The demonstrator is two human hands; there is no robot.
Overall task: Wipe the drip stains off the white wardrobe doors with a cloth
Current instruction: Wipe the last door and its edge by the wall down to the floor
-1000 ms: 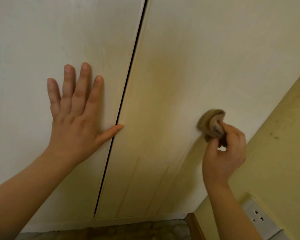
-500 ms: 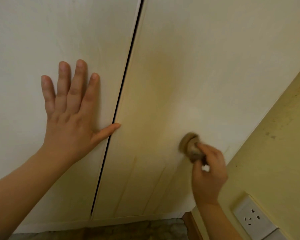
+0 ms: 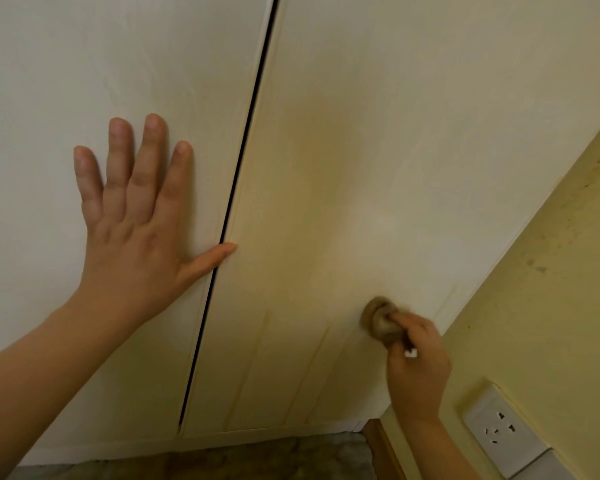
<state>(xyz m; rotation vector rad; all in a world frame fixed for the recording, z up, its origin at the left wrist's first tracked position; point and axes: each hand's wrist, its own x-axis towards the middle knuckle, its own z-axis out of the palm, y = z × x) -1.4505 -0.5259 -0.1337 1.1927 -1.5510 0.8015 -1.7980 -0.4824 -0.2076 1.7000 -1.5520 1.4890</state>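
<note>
The balled brown cloth (image 3: 381,320) was pressed against the lower part of the right wardrobe door (image 3: 395,133), brought a little lower than half a second before and well below its place a second earlier. It was gripped by the curled fingers of the right hand (image 3: 418,372). Drip streaks (image 3: 262,341) were seen to its left. The left hand (image 3: 136,244) was kept flat on the left wardrobe door (image 3: 49,81), fingers straight and spread, its thumb laid across the gap.

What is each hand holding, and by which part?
The right hand pinches a balled brown cloth by its rear side, front pressed on the right door. The left hand holds nothing, lying flat on the left door.
</note>
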